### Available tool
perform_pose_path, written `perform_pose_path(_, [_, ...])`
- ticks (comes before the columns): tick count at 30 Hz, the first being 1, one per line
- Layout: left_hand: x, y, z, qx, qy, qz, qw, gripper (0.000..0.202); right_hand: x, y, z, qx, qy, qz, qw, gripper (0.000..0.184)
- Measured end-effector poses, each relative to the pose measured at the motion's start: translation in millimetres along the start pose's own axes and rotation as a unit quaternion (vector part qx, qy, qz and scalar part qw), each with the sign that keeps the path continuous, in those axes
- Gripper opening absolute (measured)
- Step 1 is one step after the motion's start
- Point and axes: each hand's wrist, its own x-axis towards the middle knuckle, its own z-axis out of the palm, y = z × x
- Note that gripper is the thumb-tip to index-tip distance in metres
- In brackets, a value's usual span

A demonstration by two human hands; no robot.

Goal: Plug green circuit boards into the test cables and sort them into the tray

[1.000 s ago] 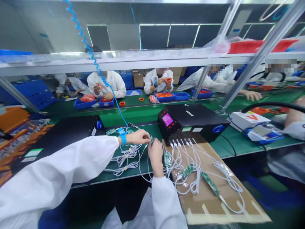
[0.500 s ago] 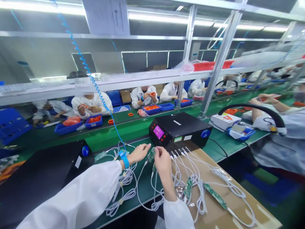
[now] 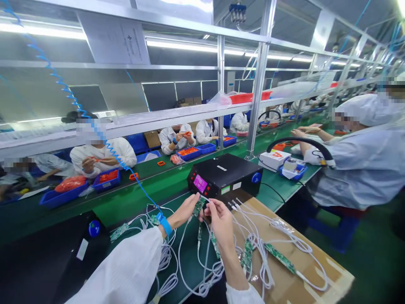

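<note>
My left hand (image 3: pixel 185 210), with a blue wrist strap (image 3: pixel 165 223), pinches a small green circuit board (image 3: pixel 199 207) just in front of a black test box (image 3: pixel 226 175). Close beside it, my right hand (image 3: pixel 220 219) pinches the plug end of a white cable (image 3: pixel 206 198) at the board's edge. More green boards (image 3: pixel 279 257) lie on a cardboard sheet (image 3: pixel 313 261) among white cables (image 3: pixel 253 223) that run from the box. Another board (image 3: pixel 119 232) lies to the left on the green bench (image 3: pixel 133 198).
A second black box (image 3: pixel 47 257) fills the left front. A blue coiled cord (image 3: pixel 95 126) rises from my wrist strap. A person in white sits at the right by a white box (image 3: pixel 271 158). Across the belt, several people work over blue trays (image 3: pixel 106 180).
My view has tilted up and turned left. Both hands have lifted the board and cable off the bench and hold them in front of the black box.
</note>
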Motion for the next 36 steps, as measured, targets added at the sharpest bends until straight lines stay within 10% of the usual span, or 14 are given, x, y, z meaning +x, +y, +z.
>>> perform_pose_path(5, [9.7, 1.6, 14.9, -0.069, 0.007, -0.017, 0.997, 0.074, -4.0, -2.1, 7.0, -0.151, -0.04, -0.02, 0.987, 0.058])
perform_pose_path(11, [29.5, 2.3, -1.3, -0.217, 0.253, -0.059, 0.941, 0.064, -28.4, 0.4, 19.7, -0.262, -0.077, -0.052, 0.96, 0.052])
perform_pose_path(20, [23.8, -11.6, 2.7, -0.256, 0.269, -0.081, 0.925, 0.063, -25.6, 60.2, 22.6, -0.354, -0.117, -0.043, 0.927, 0.04])
perform_pose_path(26, [30.0, -2.5, -37.7, -0.205, 0.387, -0.047, 0.898, 0.052, -40.8, 56.2, 19.2, -0.456, -0.191, -0.016, 0.869, 0.04])
perform_pose_path(30, [15.9, -5.2, -45.1, -0.13, 0.331, -0.085, 0.931, 0.037, -32.0, 59.0, 21.3, -0.59, -0.168, 0.029, 0.789, 0.025])
perform_pose_path(36, [2.1, -26.2, -23.5, -0.027, 0.198, -0.156, 0.967, 0.037, -23.4, 55.6, 14.3, -0.637, -0.118, -0.012, 0.762, 0.04])
